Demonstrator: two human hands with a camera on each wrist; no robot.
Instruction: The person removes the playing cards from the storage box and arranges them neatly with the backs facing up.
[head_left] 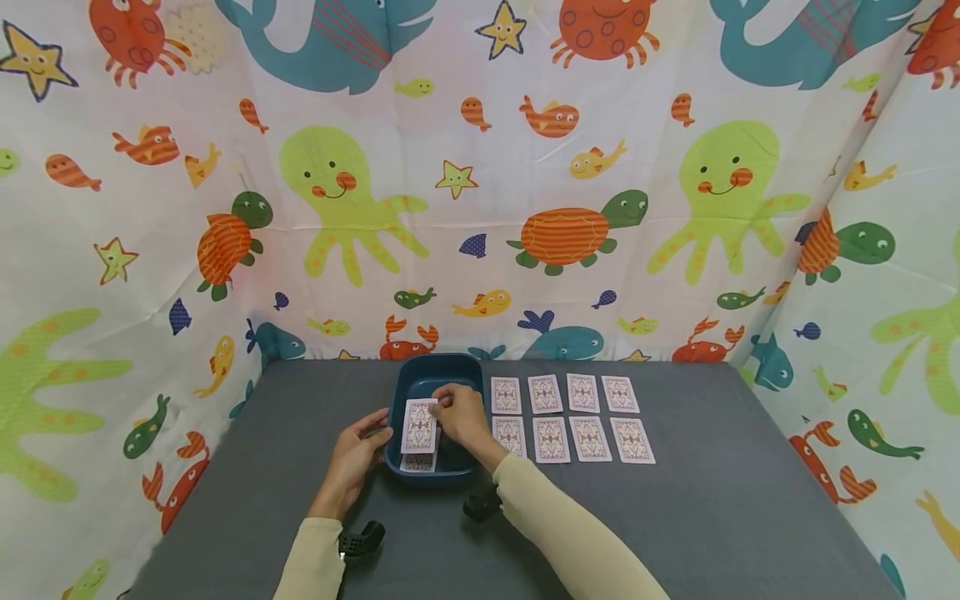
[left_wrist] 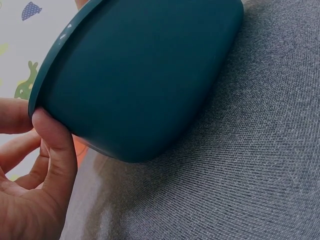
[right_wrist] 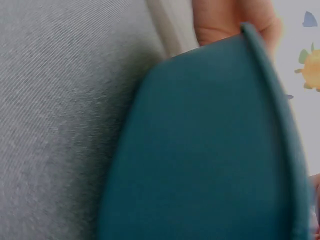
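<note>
A dark teal plastic bin (head_left: 459, 454) stands on the grey table. Its left rim is pinched by my left hand (head_left: 352, 462); in the left wrist view the thumb and fingers of this left hand (left_wrist: 42, 175) grip the rim (left_wrist: 39, 85). Over the bin, my right hand (head_left: 463, 417) holds a playing card (head_left: 418, 427) by its upper right edge, its patterned back facing up. Beneath it, another card (head_left: 417, 463) shows partly inside the bin. In the right wrist view the bin's wall (right_wrist: 200, 145) hides most of the right hand.
Right of the bin, several cards lie face down in two rows, a back row (head_left: 545, 394) and a front row (head_left: 551, 440). A sea-animal printed cloth (head_left: 480, 250) hangs behind the table and at both sides.
</note>
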